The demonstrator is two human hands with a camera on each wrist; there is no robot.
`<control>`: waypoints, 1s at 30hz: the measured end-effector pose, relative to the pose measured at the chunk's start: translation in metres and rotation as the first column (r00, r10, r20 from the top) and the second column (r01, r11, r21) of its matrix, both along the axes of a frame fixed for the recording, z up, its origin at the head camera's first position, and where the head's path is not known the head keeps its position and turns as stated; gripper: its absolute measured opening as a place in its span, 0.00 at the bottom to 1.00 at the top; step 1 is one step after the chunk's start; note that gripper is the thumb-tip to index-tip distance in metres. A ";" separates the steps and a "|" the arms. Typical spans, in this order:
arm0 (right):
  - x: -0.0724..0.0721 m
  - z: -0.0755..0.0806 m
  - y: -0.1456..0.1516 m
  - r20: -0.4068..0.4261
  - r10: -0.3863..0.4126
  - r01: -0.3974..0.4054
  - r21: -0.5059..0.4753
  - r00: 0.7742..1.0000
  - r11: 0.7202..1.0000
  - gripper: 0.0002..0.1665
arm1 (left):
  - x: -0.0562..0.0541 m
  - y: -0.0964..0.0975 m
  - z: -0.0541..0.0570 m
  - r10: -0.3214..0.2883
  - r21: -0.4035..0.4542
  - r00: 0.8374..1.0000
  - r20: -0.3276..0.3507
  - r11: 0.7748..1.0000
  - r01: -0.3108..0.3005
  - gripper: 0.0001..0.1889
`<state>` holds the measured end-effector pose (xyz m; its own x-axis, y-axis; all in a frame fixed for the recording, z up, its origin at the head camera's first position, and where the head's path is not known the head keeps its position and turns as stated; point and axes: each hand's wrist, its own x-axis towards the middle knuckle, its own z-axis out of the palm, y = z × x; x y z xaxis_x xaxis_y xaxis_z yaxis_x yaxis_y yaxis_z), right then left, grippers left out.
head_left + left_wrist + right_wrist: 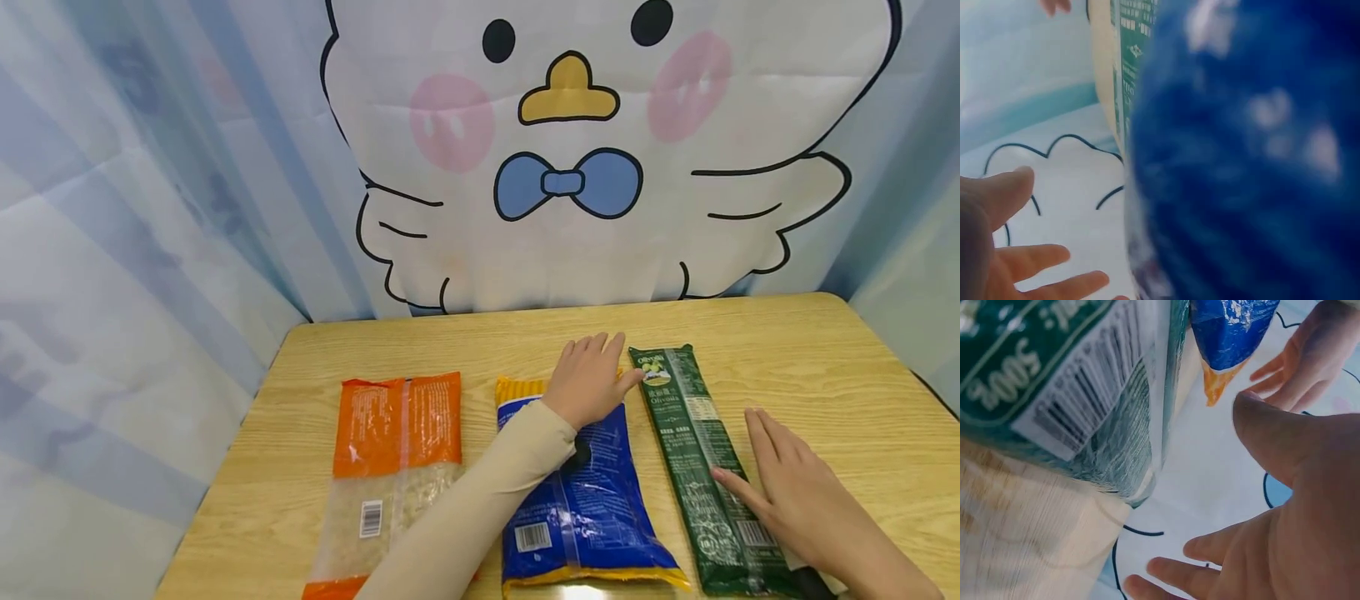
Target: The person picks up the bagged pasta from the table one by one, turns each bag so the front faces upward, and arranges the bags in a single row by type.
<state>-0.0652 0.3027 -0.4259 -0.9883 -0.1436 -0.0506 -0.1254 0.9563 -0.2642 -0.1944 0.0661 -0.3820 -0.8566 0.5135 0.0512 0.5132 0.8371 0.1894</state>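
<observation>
In the head view, three packets lie side by side on the wooden worktop (847, 367): an orange and clear bag (397, 429), a blue bag (603, 500) in the middle and a green packet (678, 450). The left hand (588, 379) is over the blue bag's far end, its thumb pointing toward the green packet. The right hand (798, 492) is at the green packet's right edge. Both grips are apart, fingers extended, holding nothing.

In the left wrist view, the blue bag, blurred, fills the right side; the left hand's fingers spread beside it.

In the right wrist view, the green packet shows its barcode (1085, 387), and a gap separates it from the right hand's fingers.
</observation>
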 end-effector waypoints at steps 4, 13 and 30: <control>-0.001 0.002 0.000 0.017 -0.021 0.021 0.008 1.000 1.000 0.59 | -0.010 0.007 -0.001 0.004 0.030 1.000 -0.013 1.000 -0.004 0.31; -0.005 0.011 0.002 0.110 -0.053 0.064 -0.098 0.992 0.993 0.58 | -0.022 0.017 -0.001 0.038 0.193 0.987 0.157 0.979 -0.069 0.26; -0.001 0.018 0.011 0.219 -0.074 0.134 -0.271 0.973 0.953 0.46 | -0.051 0.032 -0.018 -0.022 0.579 0.857 0.515 0.746 -0.329 0.20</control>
<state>-0.0664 0.3138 -0.4082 -0.9713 -0.0781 -0.2248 0.0558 0.8435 -0.5342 -0.2459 0.0977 -0.4001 -0.9230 0.3682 -0.1120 0.0891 0.4874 0.8686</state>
